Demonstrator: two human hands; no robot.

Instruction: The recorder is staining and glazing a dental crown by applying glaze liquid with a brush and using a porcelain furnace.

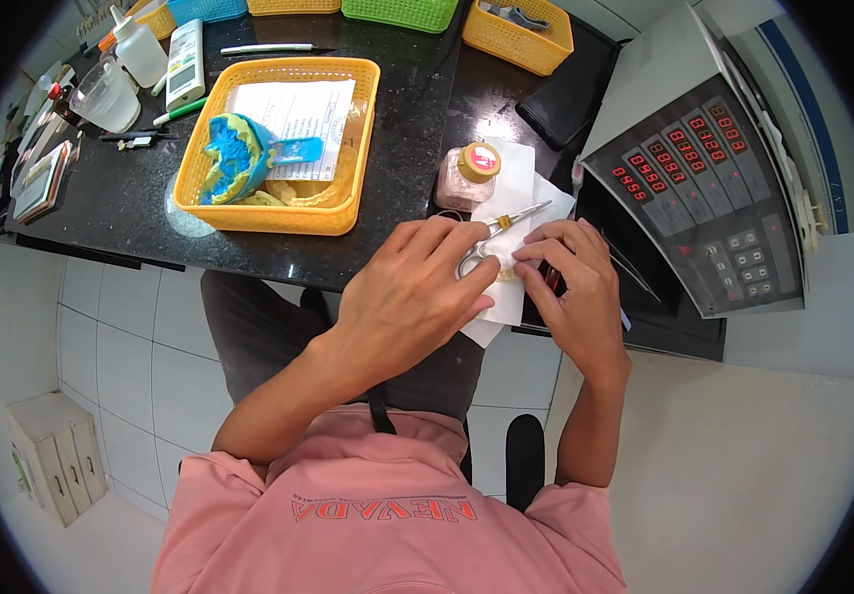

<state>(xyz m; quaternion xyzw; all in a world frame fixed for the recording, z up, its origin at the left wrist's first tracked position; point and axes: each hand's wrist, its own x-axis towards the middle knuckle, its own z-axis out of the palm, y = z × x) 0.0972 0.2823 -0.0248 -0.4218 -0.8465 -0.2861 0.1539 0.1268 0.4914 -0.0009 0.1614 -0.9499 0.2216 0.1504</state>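
While a slender, silvery, scissor-shaped metal tool (526,212) extends over flat white paper (516,170) between curled left grip (409,285) and curled right grip (583,289), I cannot tell whether either pinches anything.

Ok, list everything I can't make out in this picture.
All in the head view:
Metal tool's handles: partly covered by the left hand.
Anything pinched by the right hand: too small to tell.
Dark red object: mostly hidden behind the right hand's fingers.
Green basket: cut off by the top edge.
Print on the paper sheet: too small, blurred.
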